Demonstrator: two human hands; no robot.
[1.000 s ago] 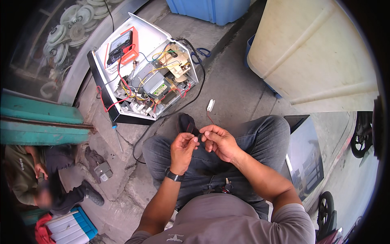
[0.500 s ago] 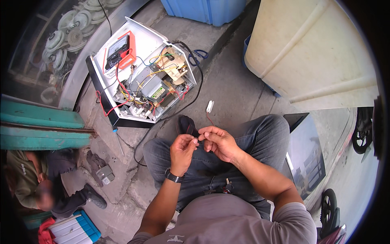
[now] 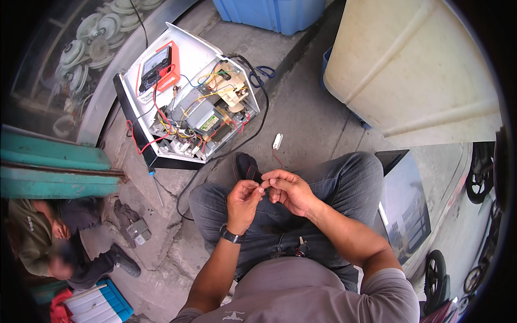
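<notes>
My left hand (image 3: 245, 202) and my right hand (image 3: 291, 192) meet over my lap, fingertips pinched close together. A thin reddish wire (image 3: 278, 158) runs from a small white connector (image 3: 278, 141) down to my right hand, where it goes out of sight. Whatever sits between the fingertips is too small to make out. Ahead and to the left lies an opened microwave oven (image 3: 202, 116), its transformer, wiring and fan housing exposed. On it rests an analog multimeter (image 3: 156, 69) on a red and white box, with red and black leads trailing into the oven.
A screwdriver (image 3: 156, 188) lies beside the oven's near corner. The power cord (image 3: 264, 116) loops around the oven. At right stand a grey metal cover (image 3: 405, 210) and a large cream bin (image 3: 414, 70); a blue tub (image 3: 274, 15) is beyond. Another person (image 3: 48, 231) sits at left.
My hands stay pinched together, with only a slight shift of the fingers. The white connector has barely moved. At left, the other person's hand has shifted a little.
</notes>
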